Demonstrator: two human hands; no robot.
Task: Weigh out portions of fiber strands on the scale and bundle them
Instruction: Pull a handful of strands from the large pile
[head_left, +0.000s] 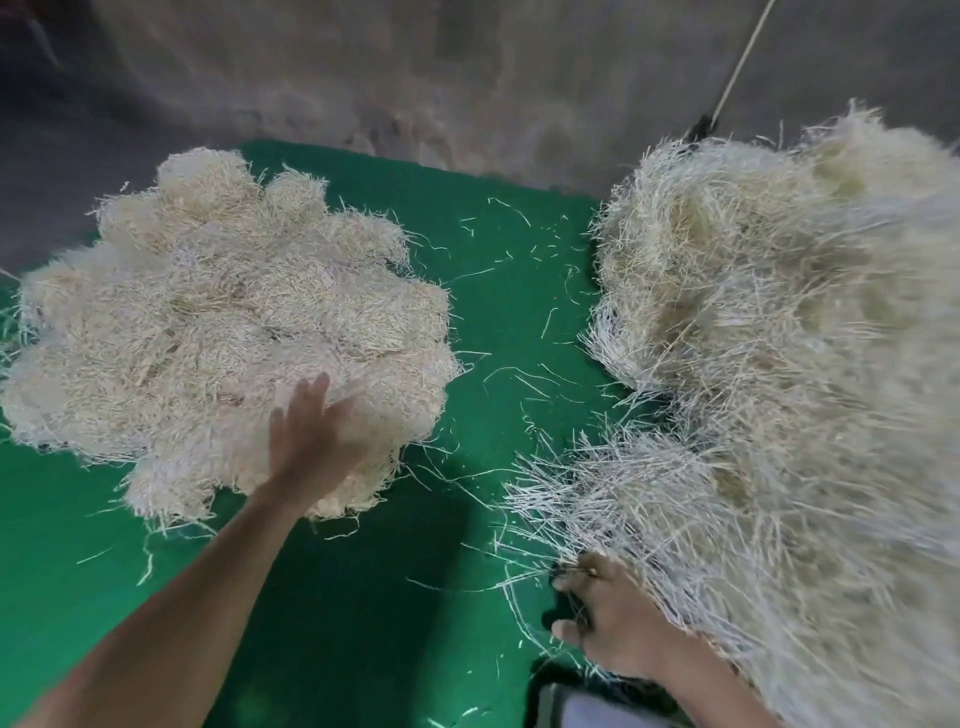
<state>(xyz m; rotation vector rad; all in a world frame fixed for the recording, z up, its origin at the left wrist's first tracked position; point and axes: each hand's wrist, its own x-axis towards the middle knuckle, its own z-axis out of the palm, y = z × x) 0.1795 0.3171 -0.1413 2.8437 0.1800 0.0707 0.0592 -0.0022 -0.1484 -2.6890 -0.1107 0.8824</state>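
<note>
No writing shows anywhere. Two heaps of pale fiber strands lie on the green surface (332, 597): the left heap (218, 322) and the larger right heap (779, 364), cut off by the frame edge. The left hand (317, 436), blurred, rests flat with fingers spread on the left heap. The right hand (608, 623) has its fingers clenched on strands at the right heap's near edge.

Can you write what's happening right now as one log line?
left hand: flat on bundled pale fiber pile | right hand: gripping loose pale strand heap | green mat
</note>
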